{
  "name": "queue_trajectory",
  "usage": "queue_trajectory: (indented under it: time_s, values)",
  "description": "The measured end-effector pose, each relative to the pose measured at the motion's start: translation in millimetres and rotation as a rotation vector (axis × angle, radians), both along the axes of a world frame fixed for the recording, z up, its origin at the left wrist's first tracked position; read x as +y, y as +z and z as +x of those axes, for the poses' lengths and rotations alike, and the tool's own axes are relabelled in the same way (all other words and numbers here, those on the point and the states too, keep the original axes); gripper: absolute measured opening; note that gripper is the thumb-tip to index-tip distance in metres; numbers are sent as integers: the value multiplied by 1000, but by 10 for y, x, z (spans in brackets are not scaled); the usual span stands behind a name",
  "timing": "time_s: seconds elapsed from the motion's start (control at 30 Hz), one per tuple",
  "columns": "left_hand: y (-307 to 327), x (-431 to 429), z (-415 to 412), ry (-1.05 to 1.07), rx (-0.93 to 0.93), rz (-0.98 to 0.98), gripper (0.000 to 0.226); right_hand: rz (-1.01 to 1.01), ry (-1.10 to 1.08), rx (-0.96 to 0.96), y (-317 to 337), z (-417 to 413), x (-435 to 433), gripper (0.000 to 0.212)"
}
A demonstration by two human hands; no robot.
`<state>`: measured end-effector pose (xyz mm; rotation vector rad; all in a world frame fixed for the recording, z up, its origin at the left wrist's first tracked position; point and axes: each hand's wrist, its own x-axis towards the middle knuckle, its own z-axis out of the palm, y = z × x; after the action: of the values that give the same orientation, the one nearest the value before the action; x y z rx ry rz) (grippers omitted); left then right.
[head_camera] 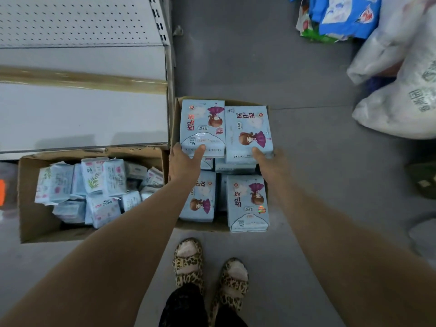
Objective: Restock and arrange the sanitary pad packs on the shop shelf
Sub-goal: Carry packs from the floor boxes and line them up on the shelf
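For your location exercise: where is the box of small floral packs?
Head view, lower left: the box sits on the floor by the shelf, beside the left hand.

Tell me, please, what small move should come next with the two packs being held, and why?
Probably lift both packs out of the cardboard box and swing them left to the shelf. The left hand grips the left pack and the right hand grips the right pack by their near edges, thumbs on top, and the shelf board lies just beside the box.
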<state>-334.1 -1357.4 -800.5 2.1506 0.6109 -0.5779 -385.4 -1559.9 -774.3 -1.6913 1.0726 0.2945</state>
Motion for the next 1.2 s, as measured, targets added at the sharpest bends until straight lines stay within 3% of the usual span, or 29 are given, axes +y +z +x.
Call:
queue_trajectory:
  time_s: [0.1,0.37,0.53,0.77,0.87,0.97,1.07,1.13,1.2]
  values:
    - [13,-4,48,161,67,-96,68,56,-55,-6,-51,-21,-16,58]
    - [-151,159,183,349,121,-288,77,141,-177,-9,-171,15,130,50]
    - [-210,191,238,439,146,-303,64,114,-267,102,-257,22,190,58]
    - [-253,142,230,508,177,-379,48,91,-216,76,-343,28,155,52]
    - [-175,83,283,628,197,-394,69,149,-167,87,-340,6,94,63]
    - [-75,85,313,690,248,-452,88,269,-219,83,-252,23,40,45]
    - [47,99,217,669,283,-508,73,350,-304,110,-119,-18,20,36]
    - [118,122,99,677,287,-539,56,400,-308,140,25,-110,22,41]
    - [214,180,-31,681,299,-594,55,436,-283,166,198,-239,10,50]
